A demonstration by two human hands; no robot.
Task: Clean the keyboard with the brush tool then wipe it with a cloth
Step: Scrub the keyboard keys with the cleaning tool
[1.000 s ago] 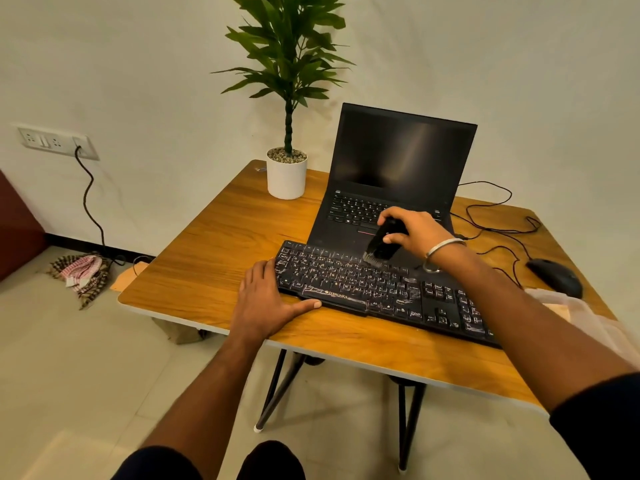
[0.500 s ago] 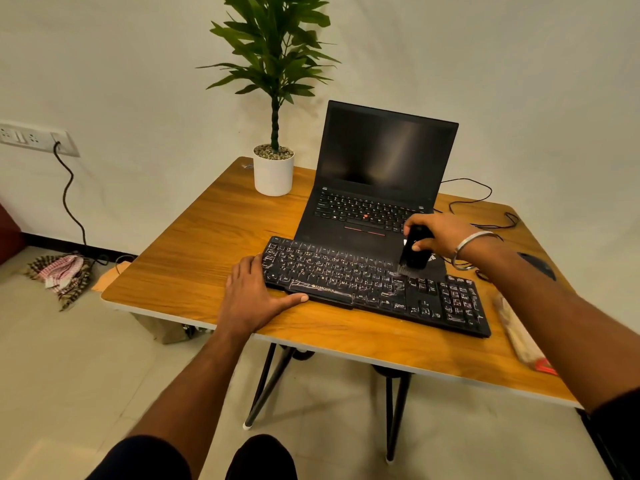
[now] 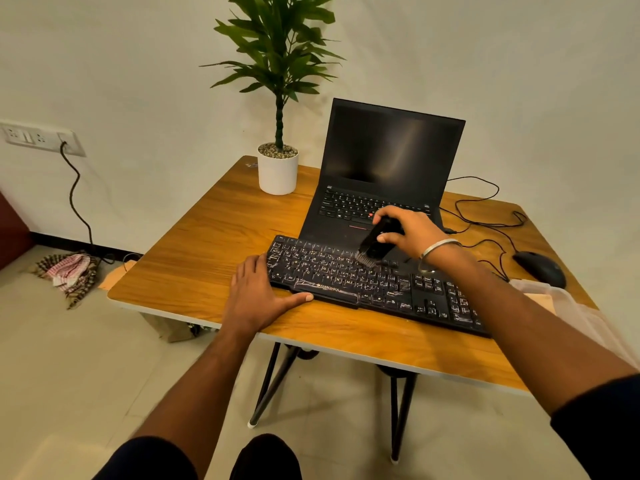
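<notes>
We judge brushing underway: right hand (image 3: 410,232) grips brush (image 3: 375,244) on keyboard (image 3: 346,275); left hand (image 3: 258,296) flat, fingers spread, bracing. Next: sweep remaining rows.

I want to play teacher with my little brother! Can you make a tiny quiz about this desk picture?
1. True or false: the laptop screen is dark.
2. Which hand holds the brush? A) left B) right
3. What lies under the brush bristles?

Key:
1. True.
2. B: the right hand grips it; the left hand lies flat at the keyboard's left end.
3. The keyboard.
</notes>
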